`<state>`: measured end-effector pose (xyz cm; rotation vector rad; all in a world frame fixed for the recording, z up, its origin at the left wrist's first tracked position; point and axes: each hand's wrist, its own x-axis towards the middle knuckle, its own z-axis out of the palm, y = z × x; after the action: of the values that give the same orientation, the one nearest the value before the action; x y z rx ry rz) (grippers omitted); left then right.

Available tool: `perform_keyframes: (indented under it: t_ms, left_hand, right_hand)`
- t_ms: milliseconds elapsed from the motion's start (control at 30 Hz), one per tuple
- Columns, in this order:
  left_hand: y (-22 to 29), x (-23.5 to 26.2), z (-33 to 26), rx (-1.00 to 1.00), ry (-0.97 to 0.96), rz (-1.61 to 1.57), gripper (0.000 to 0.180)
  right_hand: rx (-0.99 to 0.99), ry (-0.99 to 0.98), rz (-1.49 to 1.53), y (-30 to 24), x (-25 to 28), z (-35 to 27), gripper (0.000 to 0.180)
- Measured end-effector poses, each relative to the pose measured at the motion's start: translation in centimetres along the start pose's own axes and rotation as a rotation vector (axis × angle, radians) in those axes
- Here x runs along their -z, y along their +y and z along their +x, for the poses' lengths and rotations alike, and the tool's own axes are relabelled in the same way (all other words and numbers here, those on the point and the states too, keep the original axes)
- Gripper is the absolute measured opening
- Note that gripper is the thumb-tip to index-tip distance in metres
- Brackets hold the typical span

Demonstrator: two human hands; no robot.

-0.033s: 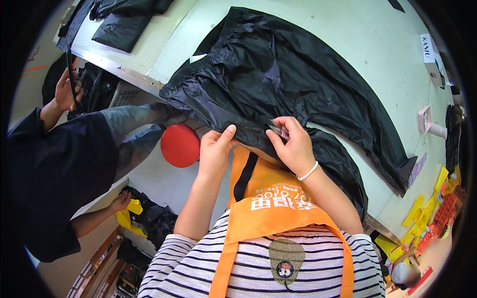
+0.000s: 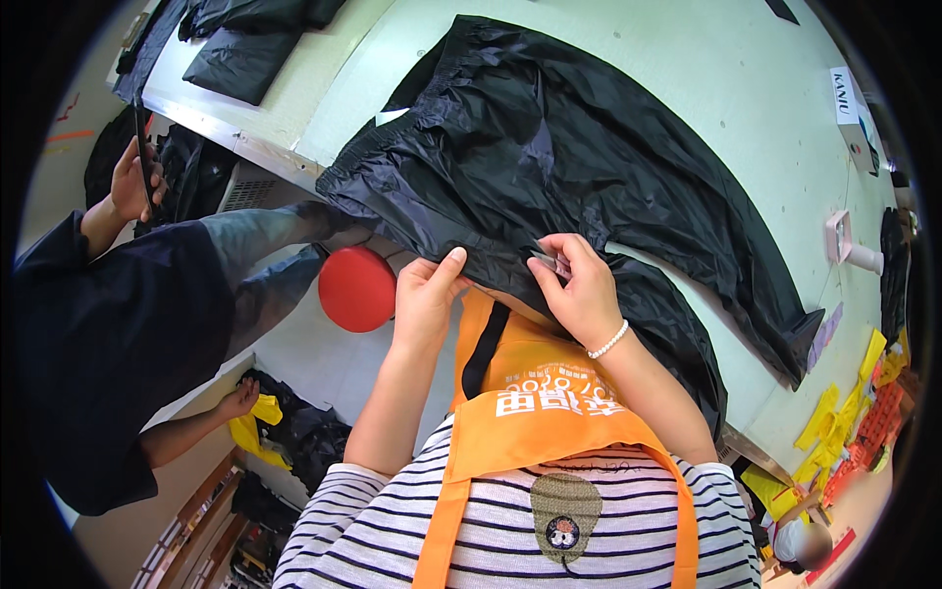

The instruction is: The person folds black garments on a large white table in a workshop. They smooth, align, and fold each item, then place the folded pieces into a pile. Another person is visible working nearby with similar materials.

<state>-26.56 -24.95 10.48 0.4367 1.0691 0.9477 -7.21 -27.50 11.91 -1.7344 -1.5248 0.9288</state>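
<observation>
Black trousers (image 2: 549, 147) of thin, shiny fabric lie on the pale table, their gathered elastic waist to the left and the legs curving right. Along the near edge, my left hand (image 2: 426, 299) pinches the fabric of the trousers, thumb on top. Close to its right, my right hand (image 2: 586, 287) is closed around a small metal tool that looks like thread snips (image 2: 561, 263). The dark tip of this tool points left, close above the fabric; I cannot tell whether it touches. A small white label (image 2: 391, 116) shows at the waist.
Folded black garments (image 2: 240, 61) lie at the table's far left. A red round stool (image 2: 357, 289) stands left of my left hand. Beside it, a person in dark clothes (image 2: 128, 353) holds a phone. At right are a white box (image 2: 856, 118), a pink device (image 2: 840, 236) and yellow pieces (image 2: 834, 417).
</observation>
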Motion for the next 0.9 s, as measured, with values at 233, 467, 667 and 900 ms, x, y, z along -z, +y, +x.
perform_keyframes:
  t_ms: [233, 467, 667, 900]
  left_hand:
    - [-0.2, 0.8, -0.8, -0.018, 0.203, 0.079, 0.018]
    - [3.3, 6.6, 5.0, -0.254, 0.307, -0.046, 0.009]
    - [2.2, 13.1, 12.2, -0.522, 0.748, 0.510, 0.033]
    - [-5.3, -7.7, 7.1, -0.849, -0.040, 1.445, 0.069]
  right_hand:
    - [-0.045, 0.005, -0.035, 2.2, 2.4, -2.7, 0.021]
    - [-0.345, 0.290, -0.214, 11.0, 12.3, -17.3, 0.048]
    - [-0.709, 0.398, -0.324, 17.7, 12.9, -29.8, 0.040]
    - [-0.717, 0.416, -0.537, 13.3, 19.6, -24.7, 0.032]
